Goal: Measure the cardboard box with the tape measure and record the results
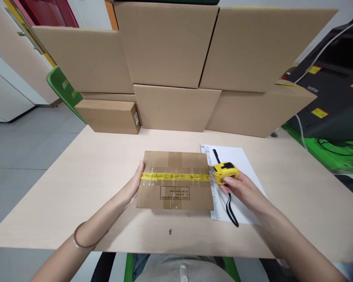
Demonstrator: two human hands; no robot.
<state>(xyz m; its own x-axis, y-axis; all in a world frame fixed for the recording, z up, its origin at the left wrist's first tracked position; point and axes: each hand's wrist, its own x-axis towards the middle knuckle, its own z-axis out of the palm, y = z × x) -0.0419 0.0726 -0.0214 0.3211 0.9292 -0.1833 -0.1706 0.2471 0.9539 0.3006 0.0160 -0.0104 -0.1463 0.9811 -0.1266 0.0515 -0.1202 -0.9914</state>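
On the pale wooden table (76,188) right in front of the seated person lies a flat cardboard box (176,196), near the middle of the tabletop and well clear of the front edge. A strip of yellow tape (176,177) with red print runs across its lid from side to side, and a small printed label (175,193) sits just below it.

The left hand (135,183) is laid open against the box's left edge, with the thumb up beside the end of the yellow tape (I can't make out whether any fingers reach underneath). A thin bracelet (80,243) circles that forearm. The right hand (241,190) is closed around a yellow tape measure (225,172), which it holds against the box's right edge, level with the yellow tape. A black strap (231,211) trails from the tape measure towards the person.

Hand and tape measure are over a white sheet of paper (244,156) lying just beside the box, and a dark pen (216,156) rests on its upper part. Behind all this, large cartons (167,47) are stacked like a wall along the far side of the table, with a small carton (108,116) at their foot on the left. A green chair (61,86) shows past the left corner, and a black machine (335,98) stands off to the right.
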